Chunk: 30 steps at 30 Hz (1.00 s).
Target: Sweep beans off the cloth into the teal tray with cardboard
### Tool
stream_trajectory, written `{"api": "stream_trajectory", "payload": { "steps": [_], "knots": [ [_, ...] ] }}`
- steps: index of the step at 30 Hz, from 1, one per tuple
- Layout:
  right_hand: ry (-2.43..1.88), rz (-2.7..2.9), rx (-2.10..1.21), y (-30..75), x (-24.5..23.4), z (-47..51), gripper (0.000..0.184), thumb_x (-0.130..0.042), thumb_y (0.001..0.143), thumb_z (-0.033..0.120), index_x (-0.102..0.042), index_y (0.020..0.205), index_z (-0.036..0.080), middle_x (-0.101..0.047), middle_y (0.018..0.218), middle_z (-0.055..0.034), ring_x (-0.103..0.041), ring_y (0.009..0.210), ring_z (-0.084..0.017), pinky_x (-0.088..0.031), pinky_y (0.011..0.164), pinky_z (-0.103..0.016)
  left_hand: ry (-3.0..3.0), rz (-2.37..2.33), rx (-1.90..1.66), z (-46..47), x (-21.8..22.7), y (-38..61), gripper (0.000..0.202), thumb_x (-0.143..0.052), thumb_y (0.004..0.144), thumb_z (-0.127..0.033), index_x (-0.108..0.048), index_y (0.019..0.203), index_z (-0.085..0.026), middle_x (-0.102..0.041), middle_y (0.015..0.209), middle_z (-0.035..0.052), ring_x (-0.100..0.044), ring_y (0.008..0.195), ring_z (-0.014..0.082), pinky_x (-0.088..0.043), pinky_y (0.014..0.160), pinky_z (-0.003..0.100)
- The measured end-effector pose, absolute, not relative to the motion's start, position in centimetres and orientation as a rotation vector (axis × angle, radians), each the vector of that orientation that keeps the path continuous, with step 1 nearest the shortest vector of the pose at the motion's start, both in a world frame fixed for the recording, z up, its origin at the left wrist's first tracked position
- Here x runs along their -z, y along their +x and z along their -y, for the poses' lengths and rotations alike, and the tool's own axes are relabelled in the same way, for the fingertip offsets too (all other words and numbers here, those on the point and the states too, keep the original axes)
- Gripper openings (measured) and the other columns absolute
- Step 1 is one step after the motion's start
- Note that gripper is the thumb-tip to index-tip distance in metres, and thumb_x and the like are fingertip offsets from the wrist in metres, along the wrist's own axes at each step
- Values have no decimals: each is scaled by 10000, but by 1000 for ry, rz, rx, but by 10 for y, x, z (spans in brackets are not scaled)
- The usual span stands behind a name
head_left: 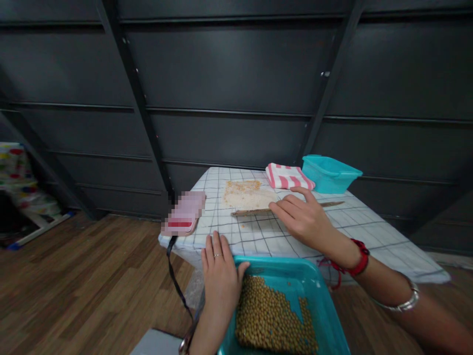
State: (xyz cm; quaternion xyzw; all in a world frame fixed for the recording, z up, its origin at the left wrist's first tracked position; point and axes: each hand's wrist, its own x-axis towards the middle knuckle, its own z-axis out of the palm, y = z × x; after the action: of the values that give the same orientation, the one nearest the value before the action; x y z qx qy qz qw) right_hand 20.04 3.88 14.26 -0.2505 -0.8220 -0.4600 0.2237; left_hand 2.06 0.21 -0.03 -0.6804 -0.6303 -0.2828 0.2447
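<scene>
My right hand (303, 217) is closed around a thin brown stick (253, 212), pinching it near its middle just above the checked tablecloth (258, 236). The stick lies crosswise, its ends showing on both sides of the hand. Behind it is a roughly rectangular layer of pale grains (247, 198), with a yellowish band along the far side. My left hand (221, 283) rests with fingers stretched out at the near table edge, its thumb beside the rim of a turquoise tray (273, 260). Many small round golden-brown beads or beans (273, 315) fill much of the tray.
At the back right stand a folded pink-and-white striped towel (290, 176) and a turquoise plastic basket (328, 173). A pink phone-like object (185, 214) with a black strap (175, 276) sits at the left table edge. A dark panelled wall (229, 69) rises behind the table.
</scene>
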Motion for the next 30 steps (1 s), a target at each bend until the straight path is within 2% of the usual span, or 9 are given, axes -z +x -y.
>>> {"api": "stream_trajectory", "payload": {
  "steps": [10,24,30],
  "knots": [
    [-632,2271,1218,204,-145,-26,215,-399,823,53,-603,813,121,-582,620,-8,-481,627,-127,-369,809,-350,-1862,1734,793,-2,2,20,629,-381,797,-482,-434,1179,16,-459,1239,252,-381,1166,379,-390,887,518],
    [-609,2393,920,224,-149,-13,212,-385,814,43,-565,872,138,-632,724,-30,-506,698,-134,-365,837,-375,-1852,1725,812,-2,2,20,624,-387,797,-478,-434,1175,17,-456,1239,254,-374,1172,378,-388,887,522],
    [-642,2415,857,237,-155,1,227,-387,799,16,-528,880,173,-625,729,-6,-509,693,-120,-353,840,-364,-1852,1737,811,-2,1,21,600,-411,791,-462,-439,1174,0,-461,1241,239,-386,1165,374,-384,895,513]
  ]
}}
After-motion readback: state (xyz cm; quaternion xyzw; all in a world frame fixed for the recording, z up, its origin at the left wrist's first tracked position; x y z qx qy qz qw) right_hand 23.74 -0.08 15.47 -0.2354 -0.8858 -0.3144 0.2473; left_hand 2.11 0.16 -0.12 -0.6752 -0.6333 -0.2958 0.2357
